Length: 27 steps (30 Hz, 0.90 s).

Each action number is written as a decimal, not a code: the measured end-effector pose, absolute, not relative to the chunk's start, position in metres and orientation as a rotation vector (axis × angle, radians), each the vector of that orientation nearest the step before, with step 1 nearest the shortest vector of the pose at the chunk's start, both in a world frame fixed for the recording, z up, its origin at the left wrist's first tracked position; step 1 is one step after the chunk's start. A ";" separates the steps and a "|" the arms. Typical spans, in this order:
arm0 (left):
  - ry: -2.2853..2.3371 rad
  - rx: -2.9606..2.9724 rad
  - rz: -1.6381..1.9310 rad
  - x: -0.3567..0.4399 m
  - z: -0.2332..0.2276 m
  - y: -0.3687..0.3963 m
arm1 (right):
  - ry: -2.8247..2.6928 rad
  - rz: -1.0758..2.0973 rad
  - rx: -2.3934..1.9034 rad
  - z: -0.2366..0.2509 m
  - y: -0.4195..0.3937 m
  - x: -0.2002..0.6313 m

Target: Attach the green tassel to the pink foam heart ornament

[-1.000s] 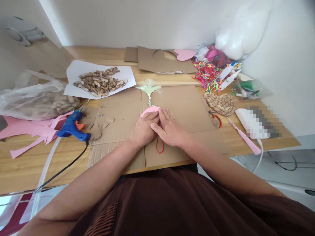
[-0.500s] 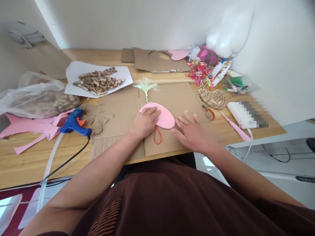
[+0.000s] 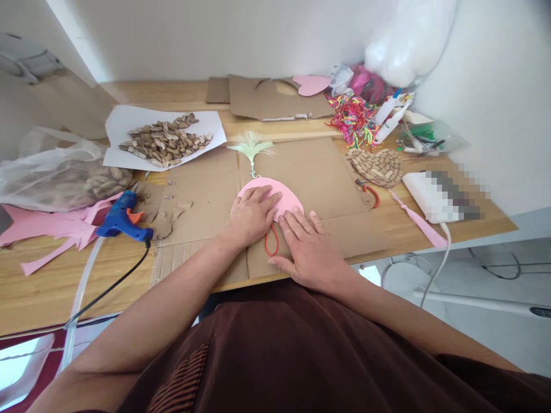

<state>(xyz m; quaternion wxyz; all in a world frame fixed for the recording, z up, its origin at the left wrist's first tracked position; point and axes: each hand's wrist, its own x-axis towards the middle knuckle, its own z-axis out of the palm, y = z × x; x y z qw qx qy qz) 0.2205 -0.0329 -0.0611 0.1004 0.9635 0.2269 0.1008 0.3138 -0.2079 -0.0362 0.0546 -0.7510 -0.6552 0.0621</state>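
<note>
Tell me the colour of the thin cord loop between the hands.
Orange-red cord loop, best seen in the head view.

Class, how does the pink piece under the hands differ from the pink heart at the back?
The left hand and right hand partly cover the pink piece; neither touches the pink heart. A red loop and green tassel show by the pink piece's edges, none by the pink heart's. The pink piece lies nearer than the pink heart. Both look flat and pink.
</note>
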 end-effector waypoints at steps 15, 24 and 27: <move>0.676 2.857 0.258 0.220 -0.057 -0.035 | -1.922 0.130 -2.394 -0.034 -0.230 0.326; 0.695 2.868 0.242 0.221 -0.052 -0.041 | -1.779 0.054 -2.532 -0.024 -0.239 0.333; 0.695 2.871 0.260 0.221 -0.053 -0.043 | -1.838 0.121 -2.471 -0.024 -0.227 0.330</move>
